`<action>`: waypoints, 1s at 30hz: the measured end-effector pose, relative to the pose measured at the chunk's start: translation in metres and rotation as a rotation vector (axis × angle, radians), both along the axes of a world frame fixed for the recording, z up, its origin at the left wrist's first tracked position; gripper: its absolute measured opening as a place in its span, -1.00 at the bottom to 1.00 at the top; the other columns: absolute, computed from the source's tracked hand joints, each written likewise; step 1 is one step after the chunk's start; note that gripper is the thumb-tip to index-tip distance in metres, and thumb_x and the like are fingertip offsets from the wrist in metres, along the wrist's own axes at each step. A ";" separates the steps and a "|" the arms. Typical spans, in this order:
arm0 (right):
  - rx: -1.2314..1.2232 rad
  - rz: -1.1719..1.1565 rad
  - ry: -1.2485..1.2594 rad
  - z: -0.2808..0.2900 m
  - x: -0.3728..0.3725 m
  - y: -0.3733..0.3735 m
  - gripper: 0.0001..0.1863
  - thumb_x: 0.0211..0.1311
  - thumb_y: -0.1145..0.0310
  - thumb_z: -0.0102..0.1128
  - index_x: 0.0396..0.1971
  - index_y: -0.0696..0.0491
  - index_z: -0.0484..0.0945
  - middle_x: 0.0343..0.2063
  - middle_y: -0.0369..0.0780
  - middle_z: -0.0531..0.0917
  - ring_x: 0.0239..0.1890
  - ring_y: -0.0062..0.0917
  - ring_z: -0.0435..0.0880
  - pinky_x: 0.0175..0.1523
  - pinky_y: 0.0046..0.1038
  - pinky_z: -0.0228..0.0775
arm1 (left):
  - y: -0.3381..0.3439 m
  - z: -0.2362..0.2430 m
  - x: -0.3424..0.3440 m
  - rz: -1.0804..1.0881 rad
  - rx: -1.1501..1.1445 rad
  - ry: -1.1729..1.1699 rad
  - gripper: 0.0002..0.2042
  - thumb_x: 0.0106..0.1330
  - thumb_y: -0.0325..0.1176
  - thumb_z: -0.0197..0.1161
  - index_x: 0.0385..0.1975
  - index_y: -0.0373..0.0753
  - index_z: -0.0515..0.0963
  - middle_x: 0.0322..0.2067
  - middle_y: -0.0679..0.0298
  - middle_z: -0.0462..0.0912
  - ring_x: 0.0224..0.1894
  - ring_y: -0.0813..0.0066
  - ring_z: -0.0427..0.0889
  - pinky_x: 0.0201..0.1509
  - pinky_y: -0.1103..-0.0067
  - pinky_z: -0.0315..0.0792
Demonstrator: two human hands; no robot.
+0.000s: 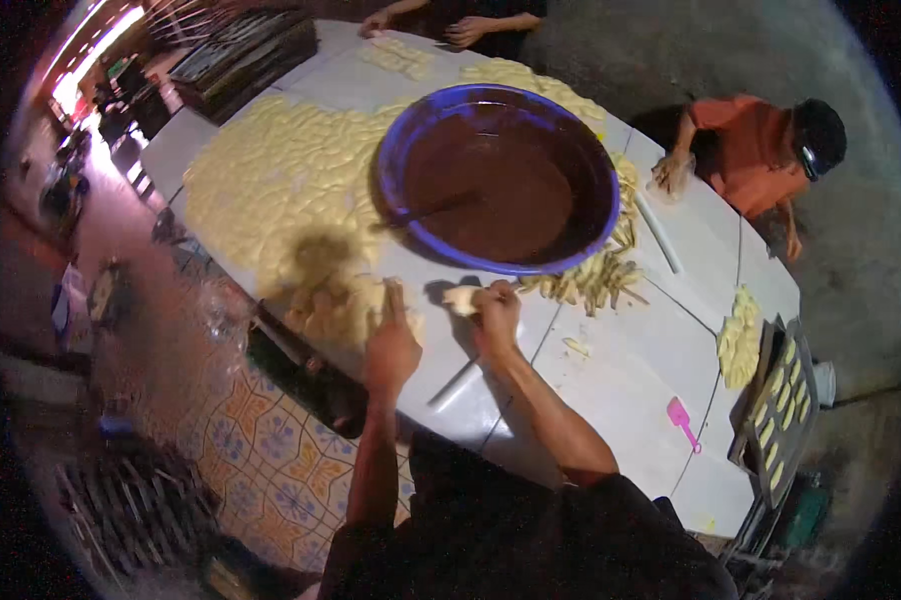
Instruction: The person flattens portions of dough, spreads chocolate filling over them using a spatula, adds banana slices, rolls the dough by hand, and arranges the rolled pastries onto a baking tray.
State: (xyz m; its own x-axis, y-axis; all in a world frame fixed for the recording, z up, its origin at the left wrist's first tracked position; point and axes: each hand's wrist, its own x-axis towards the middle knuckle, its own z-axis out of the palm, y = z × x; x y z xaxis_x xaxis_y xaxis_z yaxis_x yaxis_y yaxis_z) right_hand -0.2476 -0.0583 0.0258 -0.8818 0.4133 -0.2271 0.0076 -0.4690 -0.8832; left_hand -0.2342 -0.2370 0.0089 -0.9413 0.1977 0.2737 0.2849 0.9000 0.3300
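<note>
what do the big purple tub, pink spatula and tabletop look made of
Purple tub: probably plastic, slightly glossy; its smooth, rounded rim catches the light.
Pink spatula: likely plastic; one bright colour from blade to handle, finish unclear.
Tabletop: perhaps tile or laminate; pale, smooth, with a soft sheen and dark seams.

pale yellow dough pieces (pixel 281 180), blue-violet basin (pixel 391 165), brown mixture (pixel 516 195), pink spatula (pixel 680 414), white tabletop (pixel 611 370), blue-and-orange flower-patterned floor tiles (pixel 271 455)

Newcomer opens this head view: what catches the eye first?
The big blue-purple basin of brown mixture, on the white table. Left of it spreads a mass of pale pieces; nearer the wearer, the right hand grips a single lump. A pink spatula lies toward the table's right.
</note>
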 end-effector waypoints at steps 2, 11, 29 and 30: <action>-0.042 -0.142 0.128 0.042 0.045 0.056 -0.77 0.06 0.65 0.09 -0.26 0.10 0.42 -0.36 -0.24 0.56 -0.34 -0.52 0.61 -0.27 -0.48 0.53 | 0.009 0.017 -0.001 0.014 0.220 -0.249 -0.13 0.17 -0.65 0.10 0.54 -0.27 -0.12 0.45 -0.03 0.20 0.32 -0.04 0.44 0.53 0.22 0.13; 1.063 0.465 0.181 0.071 0.257 0.172 -0.59 0.02 0.60 0.14 -0.03 0.17 0.53 0.14 -0.03 0.53 0.24 -0.14 0.50 0.35 -0.21 0.38 | 0.194 0.024 0.161 -0.257 1.617 -1.408 -0.65 0.58 -0.35 0.03 0.27 -0.35 0.36 0.09 0.15 0.59 0.22 0.36 0.51 0.28 0.47 0.43; 1.423 0.303 -0.034 -0.009 0.334 0.209 -0.57 0.32 0.40 0.16 0.14 0.28 0.51 0.19 0.12 0.51 0.24 -0.07 0.51 0.29 -0.24 0.43 | 0.241 0.001 0.207 -0.606 0.691 -0.263 -0.43 0.35 -0.48 0.19 0.37 -0.41 0.26 0.33 -0.25 0.33 0.43 -0.17 0.26 0.47 0.13 0.16; 1.633 0.293 0.060 -0.017 0.335 0.200 -0.43 0.26 0.31 0.19 0.22 0.28 0.44 0.28 0.08 0.45 0.40 -0.17 0.37 0.45 -0.22 0.24 | 0.236 0.007 0.208 -0.815 0.454 -0.196 -0.42 0.39 -0.36 0.18 0.36 -0.47 0.25 0.33 -0.23 0.34 0.42 -0.16 0.28 0.49 0.15 0.13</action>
State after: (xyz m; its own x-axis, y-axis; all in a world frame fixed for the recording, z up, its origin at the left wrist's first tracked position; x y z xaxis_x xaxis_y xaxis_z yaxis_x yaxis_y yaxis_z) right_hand 0.0875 0.1419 0.0084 -0.9585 -0.0044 0.2852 -0.1269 0.9020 -0.4126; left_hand -0.0264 -0.0012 0.0155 -0.5981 0.7269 0.3374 0.6702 0.2228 0.7079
